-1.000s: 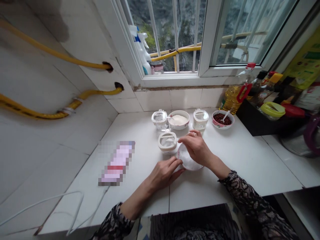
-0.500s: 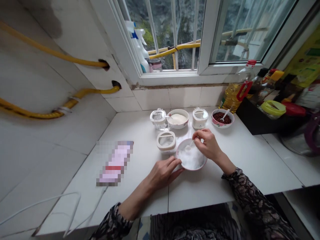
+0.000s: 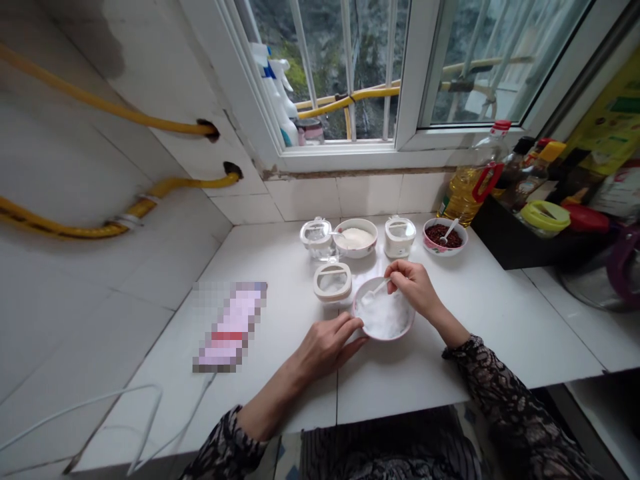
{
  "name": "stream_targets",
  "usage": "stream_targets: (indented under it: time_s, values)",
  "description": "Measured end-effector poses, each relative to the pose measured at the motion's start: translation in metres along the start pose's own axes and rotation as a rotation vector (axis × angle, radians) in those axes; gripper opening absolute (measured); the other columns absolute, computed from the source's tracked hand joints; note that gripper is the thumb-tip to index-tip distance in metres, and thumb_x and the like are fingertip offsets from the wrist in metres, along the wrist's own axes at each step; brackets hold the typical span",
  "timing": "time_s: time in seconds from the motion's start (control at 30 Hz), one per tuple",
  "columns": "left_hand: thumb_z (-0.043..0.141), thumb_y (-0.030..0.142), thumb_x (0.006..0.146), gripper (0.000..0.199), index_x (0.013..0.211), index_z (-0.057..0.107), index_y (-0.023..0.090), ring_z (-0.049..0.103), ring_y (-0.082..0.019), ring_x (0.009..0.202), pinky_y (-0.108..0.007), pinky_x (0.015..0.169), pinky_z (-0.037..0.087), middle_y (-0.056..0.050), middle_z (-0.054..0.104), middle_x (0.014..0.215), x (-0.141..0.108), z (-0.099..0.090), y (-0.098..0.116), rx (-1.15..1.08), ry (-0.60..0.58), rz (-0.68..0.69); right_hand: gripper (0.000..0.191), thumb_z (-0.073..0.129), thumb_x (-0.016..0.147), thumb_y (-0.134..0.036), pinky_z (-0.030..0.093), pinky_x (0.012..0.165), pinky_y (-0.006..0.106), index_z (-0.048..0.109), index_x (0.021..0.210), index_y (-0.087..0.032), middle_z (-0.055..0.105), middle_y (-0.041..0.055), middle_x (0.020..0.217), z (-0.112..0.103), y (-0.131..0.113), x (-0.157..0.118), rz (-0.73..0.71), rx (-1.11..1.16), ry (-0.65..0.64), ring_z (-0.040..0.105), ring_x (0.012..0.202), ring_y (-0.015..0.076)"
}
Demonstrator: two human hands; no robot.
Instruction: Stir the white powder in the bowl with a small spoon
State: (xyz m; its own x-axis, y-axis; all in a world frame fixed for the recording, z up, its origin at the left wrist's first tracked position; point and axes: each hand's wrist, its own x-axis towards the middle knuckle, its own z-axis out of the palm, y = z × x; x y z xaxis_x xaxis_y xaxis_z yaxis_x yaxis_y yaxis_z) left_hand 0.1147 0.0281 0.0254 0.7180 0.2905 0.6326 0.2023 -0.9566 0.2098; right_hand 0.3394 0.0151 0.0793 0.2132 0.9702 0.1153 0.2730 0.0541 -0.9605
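Note:
My right hand point(image 3: 413, 288) pinches the handle of a small white spoon point(image 3: 380, 287) over a bowl point(image 3: 386, 339) with a pink rim. White grains point(image 3: 386, 317) fill much of this bowl, and the spoon's tip is at their left side. At the bowl's left edge, my left hand point(image 3: 331, 341) holds it between fingers and thumb. Just left of the bowl stands a clear seasoning jar point(image 3: 333, 285) with a cream-framed lid, its lid shut.
Behind are two more seasoning jars, left point(image 3: 318, 240) and right point(image 3: 399, 240), around a bowl point(image 3: 357, 253) of cream-white grains. A bowl point(image 3: 445, 251) of dark red beans stands farther right, near an oil bottle point(image 3: 470, 183). A blurred-out pink object point(image 3: 233, 327) lies left.
My right hand has shifted the spoon slightly, its tip now farther left and higher in the bowl and more of its handle showing. My left hand has stayed at the bowl.

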Motion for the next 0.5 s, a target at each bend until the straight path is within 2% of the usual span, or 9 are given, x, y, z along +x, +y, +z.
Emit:
stream_targets:
  time_s: [0.3, 0.5]
  values:
    - [0.048, 0.028, 0.099, 0.015, 0.107, 0.052, 0.015, 0.063, -0.013, 0.065, -0.021, 0.052, 0.05, -0.004, 0.064, 0.084, 0.0022, -0.0014, 0.0009, 0.007, -0.006, 0.008, 0.011, 0.054, 0.062, -0.025, 0.045, 0.058, 0.026, 0.063, 0.064, -0.018, 0.06, -0.0026, 0.045, -0.0051, -0.0016, 0.0065, 0.124, 0.261, 0.023, 0.053, 0.047, 0.0119]
    - [0.047, 0.029, 0.1, 0.016, 0.106, 0.052, 0.015, 0.063, -0.014, 0.064, -0.022, 0.05, 0.05, -0.005, 0.065, 0.083, 0.0019, -0.0004, 0.0003, 0.026, 0.004, 0.013, 0.011, 0.058, 0.071, -0.028, 0.051, 0.067, 0.031, 0.062, 0.075, -0.018, 0.066, -0.0011, 0.056, 0.0024, -0.0096, 0.002, 0.063, 0.369, 0.036, 0.061, 0.057, 0.0139]
